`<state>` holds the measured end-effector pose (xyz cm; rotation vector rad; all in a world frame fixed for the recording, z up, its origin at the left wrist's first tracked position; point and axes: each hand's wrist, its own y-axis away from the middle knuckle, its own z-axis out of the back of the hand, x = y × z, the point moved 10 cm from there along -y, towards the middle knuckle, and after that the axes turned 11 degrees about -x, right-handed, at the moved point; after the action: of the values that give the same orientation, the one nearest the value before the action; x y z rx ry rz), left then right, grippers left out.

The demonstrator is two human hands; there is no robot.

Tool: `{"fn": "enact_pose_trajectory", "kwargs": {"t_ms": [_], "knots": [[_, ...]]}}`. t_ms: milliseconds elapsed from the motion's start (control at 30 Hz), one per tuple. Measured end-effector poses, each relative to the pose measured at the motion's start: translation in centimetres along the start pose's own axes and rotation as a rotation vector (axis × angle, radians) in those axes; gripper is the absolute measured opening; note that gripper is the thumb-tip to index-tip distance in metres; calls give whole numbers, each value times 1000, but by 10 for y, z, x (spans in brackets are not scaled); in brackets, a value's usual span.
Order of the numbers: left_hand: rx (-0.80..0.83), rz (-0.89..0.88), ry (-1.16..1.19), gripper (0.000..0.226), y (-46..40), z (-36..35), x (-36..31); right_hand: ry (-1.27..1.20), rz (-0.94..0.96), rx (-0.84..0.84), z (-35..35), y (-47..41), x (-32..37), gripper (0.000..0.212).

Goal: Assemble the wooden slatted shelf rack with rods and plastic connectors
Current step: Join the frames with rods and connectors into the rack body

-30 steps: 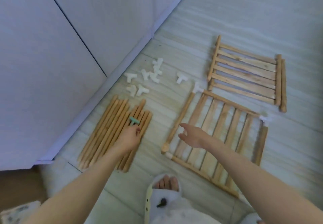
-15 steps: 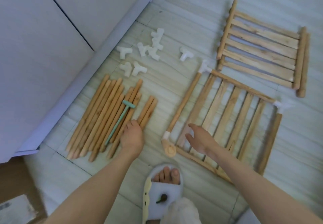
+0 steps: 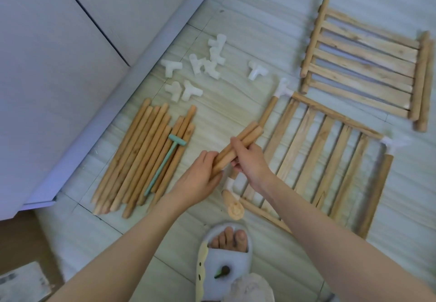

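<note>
Two short wooden rods (image 3: 245,137) are lifted above the floor, held side by side. My left hand (image 3: 200,181) grips their near ends and my right hand (image 3: 250,162) grips them further up. Below lies a slatted shelf panel (image 3: 316,157) with white plastic connectors at its corners (image 3: 283,89) and side rods fitted in them. A second slatted panel (image 3: 368,63) lies beyond it at the upper right. A bundle of wooden rods (image 3: 139,157) lies to the left. Several loose white connectors (image 3: 203,65) sit further out.
A small green mallet (image 3: 165,162) rests on the rod bundle. White cabinet doors (image 3: 70,42) run along the left. My slippered foot (image 3: 226,259) stands on the floor near the panel's front corner. A cardboard box (image 3: 21,254) sits at the lower left.
My left hand picked two rods off the right side of the bundle and lifted them toward the panel. My right hand came over and took hold of them too.
</note>
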<state>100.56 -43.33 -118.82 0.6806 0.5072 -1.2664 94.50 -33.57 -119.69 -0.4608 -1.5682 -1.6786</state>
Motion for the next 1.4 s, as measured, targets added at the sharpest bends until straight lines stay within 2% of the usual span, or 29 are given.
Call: {"fn": "enact_pose_trajectory", "kwargs": {"t_ms": [67,133,200,233,300,333,467,600,700,767,867,967,1100,1233,1400], "knots": [[-15,90,166,49,-2,2,4,13,-2,-73,8,-5,2,32],[-206,308,251,48,-3,17,34,-10,-1,-133,21,-10,4,33],[-340,510,41,39,7,33,69,-70,-15,-180,37,-13,4,32],[-335,545,-143,37,11,36,79,-80,-17,-198,46,-14,3,32],[-285,502,-428,37,14,35,86,-97,-17,-213,61,-14,2,34],[-285,481,-488,37,15,34,86,-113,-22,-213,66,-14,1,34],[-279,454,-635,28,9,34,88,-167,-36,-225,84,-17,3,29],[-113,427,-638,30,0,22,92,-195,-31,-286,110,-20,16,28],[25,379,-513,33,-9,15,77,-168,7,-312,134,-22,34,31],[49,310,-375,26,-25,19,53,-115,40,-322,150,-23,52,32],[-92,186,-95,7,-69,47,-2,18,120,-352,177,-24,86,33],[-284,81,142,9,-117,80,-64,166,248,-414,209,-22,128,34],[-429,13,401,9,-168,102,-131,234,395,-482,251,-16,161,35],[-507,-42,388,11,-201,99,-169,86,418,-559,289,-21,147,36],[-494,-44,268,22,-215,74,-169,0,359,-576,311,-31,118,34]]}}
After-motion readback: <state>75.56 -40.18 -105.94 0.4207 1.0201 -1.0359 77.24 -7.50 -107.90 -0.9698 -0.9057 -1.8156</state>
